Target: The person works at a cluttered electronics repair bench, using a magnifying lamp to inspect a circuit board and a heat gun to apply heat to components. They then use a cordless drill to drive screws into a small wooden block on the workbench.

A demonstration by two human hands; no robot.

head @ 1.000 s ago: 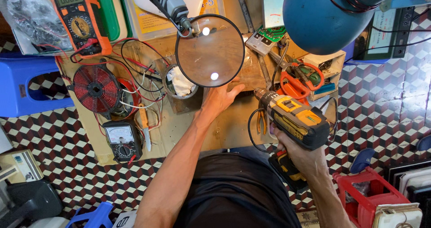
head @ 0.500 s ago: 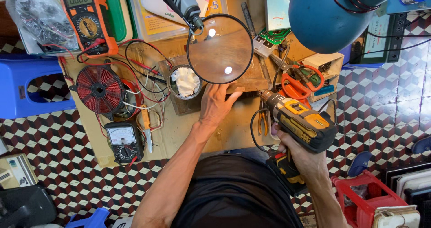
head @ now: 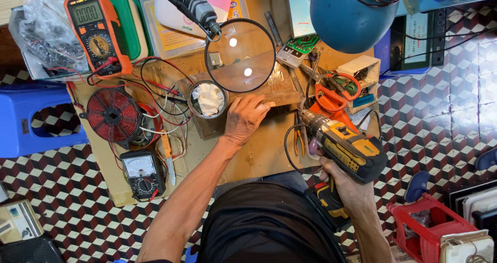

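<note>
Checkered red, black and white floor tiles surround a small wooden bench [head: 259,159] crowded with tools, seen from above. Near the bench's right edge, the right hand [head: 346,183] has its fingers wrapped tight round the handle of a yellow and black cordless drill [head: 346,148]. The drill's dark chuck points up and left toward the middle of the bench; its battery base hangs over the person's lap, partly hidden by the wrist. Whether a bit is fitted is hard to make out.

At the bench's middle, the left hand [head: 244,119] rests palm down, fingers loosely curled, on a worn wooden block [head: 279,89]. Its fingertips press a small pale piece too tiny to identify. A round magnifying glass [head: 240,55] on a flexible arm hangs just above, blurring part of the block.

Beside the hand stands a small metal cup [head: 207,99] with white cloth. A red wire coil [head: 114,116] lies by the left edge, an orange multimeter [head: 96,32] at the far left corner. A blue lamp shade [head: 352,12] hides the far right corner.
</note>
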